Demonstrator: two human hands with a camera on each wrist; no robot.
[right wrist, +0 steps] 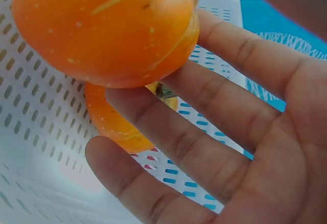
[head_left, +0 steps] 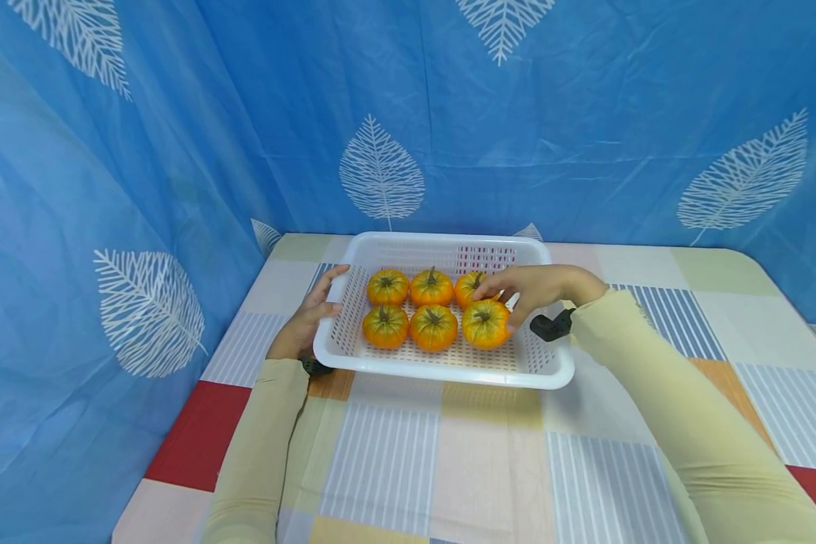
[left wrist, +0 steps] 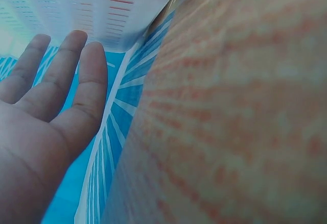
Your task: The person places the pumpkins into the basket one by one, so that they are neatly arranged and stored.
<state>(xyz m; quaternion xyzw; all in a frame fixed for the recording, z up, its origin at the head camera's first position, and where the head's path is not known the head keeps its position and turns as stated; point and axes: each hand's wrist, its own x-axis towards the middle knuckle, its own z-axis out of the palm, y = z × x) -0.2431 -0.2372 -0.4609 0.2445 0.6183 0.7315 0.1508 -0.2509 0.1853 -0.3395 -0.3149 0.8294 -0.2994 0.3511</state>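
A white plastic basket [head_left: 442, 375] holds small orange pumpkins in two rows of three. My right hand [head_left: 533, 291] reaches over the basket's right side and grips the front-right pumpkin [head_left: 486, 325]. The right wrist view has its fingers [right wrist: 204, 94] lying along that pumpkin [right wrist: 102, 35], with another pumpkin [right wrist: 117, 119] partly hidden behind them. At the basket's left end, my left hand [head_left: 307, 316] rests against the rim with spread fingers. Its fingers [left wrist: 94, 71] look nearly straight beside the slotted wall [left wrist: 97, 9] in the left wrist view.
The basket stands on a table with a patchwork-patterned cloth [head_left: 394, 453]. Blue curtains [head_left: 557, 151] with white leaf prints hang behind the table and along its left side. Dark wrist devices, one of them a black piece [head_left: 551, 326], sit below both hands.
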